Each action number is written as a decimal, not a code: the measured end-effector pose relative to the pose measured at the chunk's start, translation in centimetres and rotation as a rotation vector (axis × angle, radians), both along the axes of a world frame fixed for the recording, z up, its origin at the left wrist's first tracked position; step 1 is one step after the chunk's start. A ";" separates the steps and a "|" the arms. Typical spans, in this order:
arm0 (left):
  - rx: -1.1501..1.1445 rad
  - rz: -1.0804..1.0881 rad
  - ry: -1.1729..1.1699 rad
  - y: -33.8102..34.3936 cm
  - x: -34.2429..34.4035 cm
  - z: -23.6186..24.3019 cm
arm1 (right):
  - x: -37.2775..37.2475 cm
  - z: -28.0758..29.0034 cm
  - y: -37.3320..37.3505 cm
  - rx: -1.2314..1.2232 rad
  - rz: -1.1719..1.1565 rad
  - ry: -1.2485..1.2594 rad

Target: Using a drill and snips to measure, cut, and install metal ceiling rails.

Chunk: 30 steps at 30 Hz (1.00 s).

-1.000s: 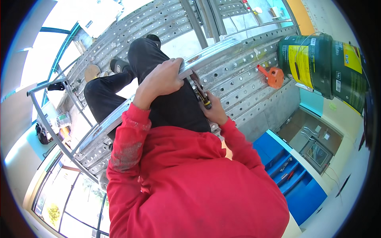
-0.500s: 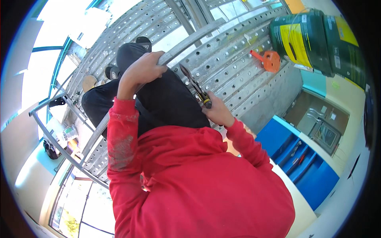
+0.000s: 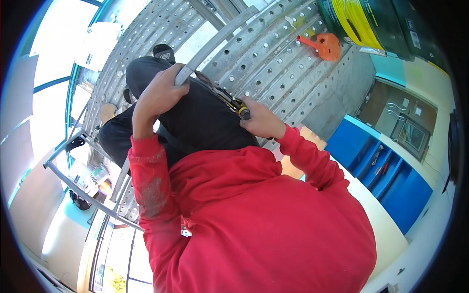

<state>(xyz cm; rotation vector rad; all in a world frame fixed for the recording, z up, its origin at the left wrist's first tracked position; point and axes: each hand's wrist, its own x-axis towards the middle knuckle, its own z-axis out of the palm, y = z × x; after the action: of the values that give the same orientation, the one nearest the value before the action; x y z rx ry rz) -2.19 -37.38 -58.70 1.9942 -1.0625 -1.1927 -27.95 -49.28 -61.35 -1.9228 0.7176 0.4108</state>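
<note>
My left hand [image 3: 161,93] is closed around a long grey metal strip [image 3: 217,34] that runs diagonally over my thighs in dark trousers [image 3: 195,124]. My right hand [image 3: 261,119] grips the black-and-yellow handles of pliers or snips [image 3: 229,100]. The tool's dark jaws reach up to the strip just right of my left fingers; whether they are clamped on it is unclear. Beyond my knees and right hand lies perforated metal scaffold decking [image 3: 264,63].
An orange plastic object [image 3: 327,46] with a red tubular part lies on the decking. Dark green buckets [image 3: 371,24] are at the upper right. A tubular railing [image 3: 80,190] runs at the left. Below at right stands a blue cabinet [image 3: 351,146] with shelves.
My left hand, the strip and the pliers have moved toward the left of the picture, the strip now tilted more steeply. The view has shifted; the orange object and buckets sit higher.
</note>
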 end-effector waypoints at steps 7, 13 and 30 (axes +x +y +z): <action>-0.025 0.001 0.028 -0.2 -0.3 0.1 | 0.1 0.7 0.0 0.040 0.011 -0.002; -0.007 0.004 0.021 -0.5 -0.6 0.4 | 0.2 0.8 0.1 0.055 -0.006 0.019; -0.029 0.005 0.011 -0.6 -0.2 2.2 | 0.7 -2.4 0.6 0.072 -0.099 -0.190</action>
<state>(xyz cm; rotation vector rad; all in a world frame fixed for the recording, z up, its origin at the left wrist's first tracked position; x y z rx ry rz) -2.37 -38.00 -56.48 1.9654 -1.0632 -1.1781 -27.27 -48.64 -63.74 -1.8216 0.6610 0.1867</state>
